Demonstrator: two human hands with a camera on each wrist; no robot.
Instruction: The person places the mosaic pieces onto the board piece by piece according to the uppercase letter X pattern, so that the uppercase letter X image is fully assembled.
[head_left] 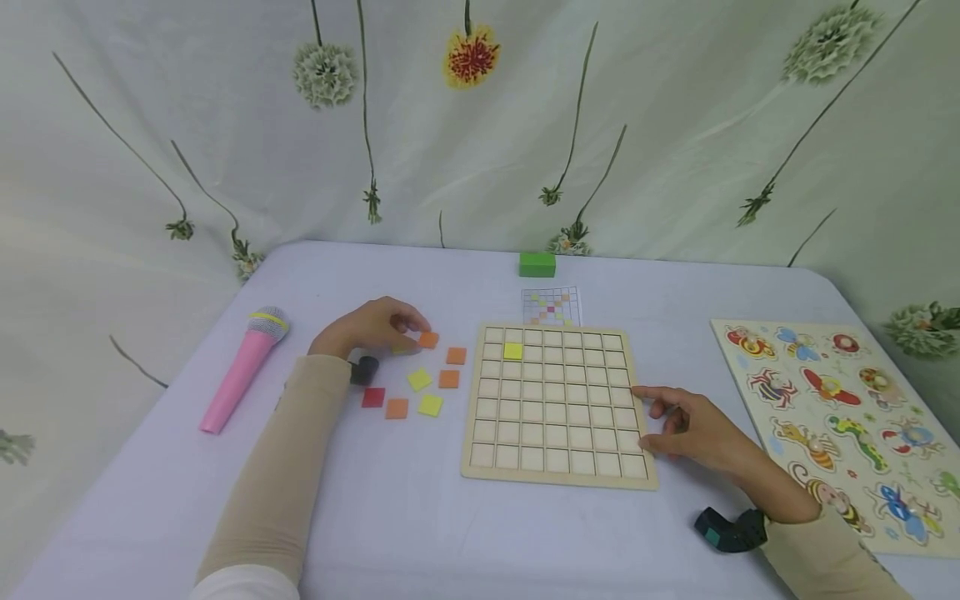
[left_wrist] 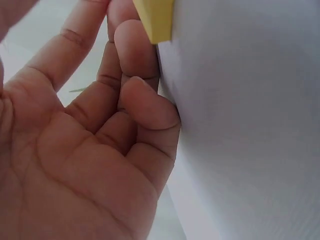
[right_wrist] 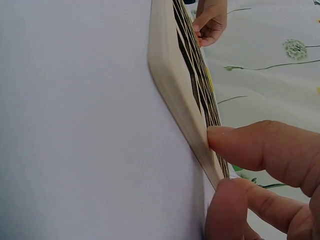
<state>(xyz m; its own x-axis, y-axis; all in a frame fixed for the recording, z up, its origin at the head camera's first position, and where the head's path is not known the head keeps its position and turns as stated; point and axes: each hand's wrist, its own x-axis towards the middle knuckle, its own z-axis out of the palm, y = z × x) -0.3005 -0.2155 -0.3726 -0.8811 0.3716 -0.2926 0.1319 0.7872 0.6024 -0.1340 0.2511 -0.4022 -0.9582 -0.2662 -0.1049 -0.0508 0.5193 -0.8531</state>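
Between fingertips nearly together, your left hand [head_left: 371,325] pinches an orange tile [head_left: 428,340], apparently for pick-up. Your right hand [head_left: 696,429], fingers parted, touches the board [head_left: 556,412]; next, lift the tile.

Insect puzzle board [head_left: 806,407], R edge of table [head_left: 390,525]: R side cut off, head view. Pattern card [head_left: 551,305] nr table's far edge: near end hidden by grid board [head_left: 558,481], print too small. L wrist view: yellow tile [left_wrist: 158,21] cut off, top. R wrist view: R hand [right_wrist: 280,157] cut off, right.
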